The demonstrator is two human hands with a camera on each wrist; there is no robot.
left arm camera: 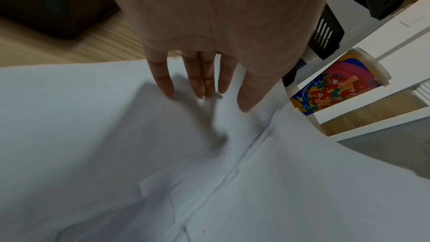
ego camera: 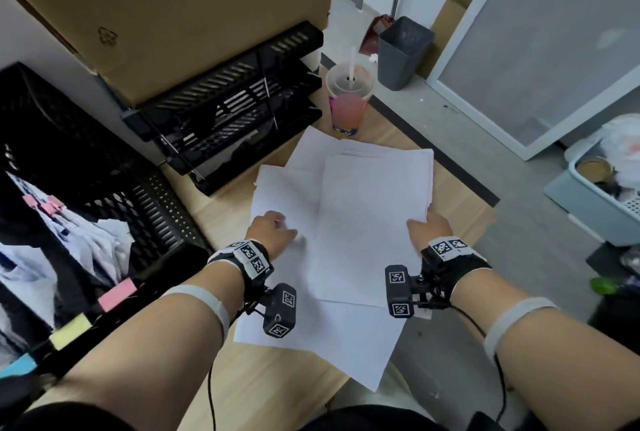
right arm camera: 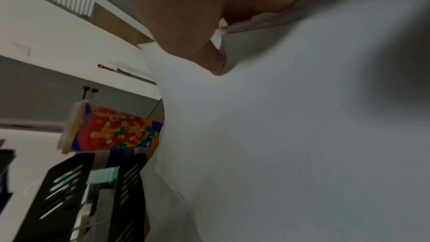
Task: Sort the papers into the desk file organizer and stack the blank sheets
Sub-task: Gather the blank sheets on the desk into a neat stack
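Note:
A loose pile of blank white sheets (ego camera: 349, 216) lies askew on the wooden desk (ego camera: 277, 371), some overhanging its near right edge. My left hand (ego camera: 272, 230) rests flat on the lower sheets (left arm camera: 93, 135), its fingers (left arm camera: 163, 80) straight. My right hand (ego camera: 429, 228) grips the right edge of the upper bundle (right arm camera: 291, 135), thumb on top. A black tiered tray organizer (ego camera: 239, 108) stands behind the pile. At the left a black upright file organizer (ego camera: 104, 209) with pink, yellow and blue tabs holds papers.
A lidded cup of pink drink (ego camera: 348, 98) with a straw stands just past the pile's far edge. A large cardboard box (ego camera: 166, 11) sits on top of the tray organizer. Beyond the desk's right edge are a grey bin (ego camera: 403, 51) and a basket (ego camera: 606, 188) on the floor.

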